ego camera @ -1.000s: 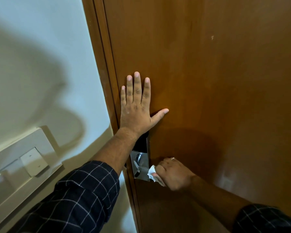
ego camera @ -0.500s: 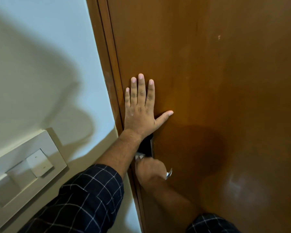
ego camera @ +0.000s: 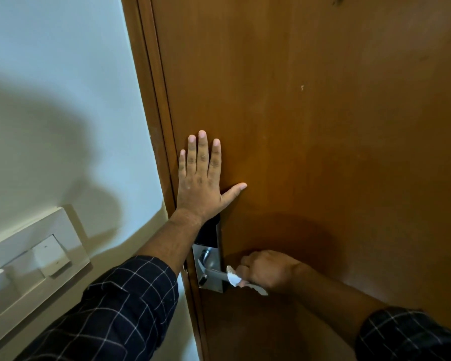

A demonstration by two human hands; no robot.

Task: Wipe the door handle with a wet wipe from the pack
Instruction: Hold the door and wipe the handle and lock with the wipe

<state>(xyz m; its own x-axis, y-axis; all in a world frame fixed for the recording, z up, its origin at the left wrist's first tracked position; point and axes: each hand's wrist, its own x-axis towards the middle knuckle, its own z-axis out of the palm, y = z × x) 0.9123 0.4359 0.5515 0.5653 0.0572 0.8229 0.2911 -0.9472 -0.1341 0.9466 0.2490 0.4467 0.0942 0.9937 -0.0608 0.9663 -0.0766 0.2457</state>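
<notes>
Left hand [ego camera: 202,178] flat on the brown wooden door [ego camera: 323,126], fingers spread, just above the silver lock plate [ego camera: 214,259]. Right hand [ego camera: 267,272] closed around a crumpled white wet wipe [ego camera: 233,278], wrapped on the outer end of the silver metal lever handle [ego camera: 215,274]. White wall switch panel [ego camera: 34,259] well left of both hands.

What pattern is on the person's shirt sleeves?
Dark navy sleeves with a thin white windowpane check, clearest in the head view.

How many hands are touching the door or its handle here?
2: the left hand lies flat on the door; the right hand grips the wipe on the handle.
</notes>
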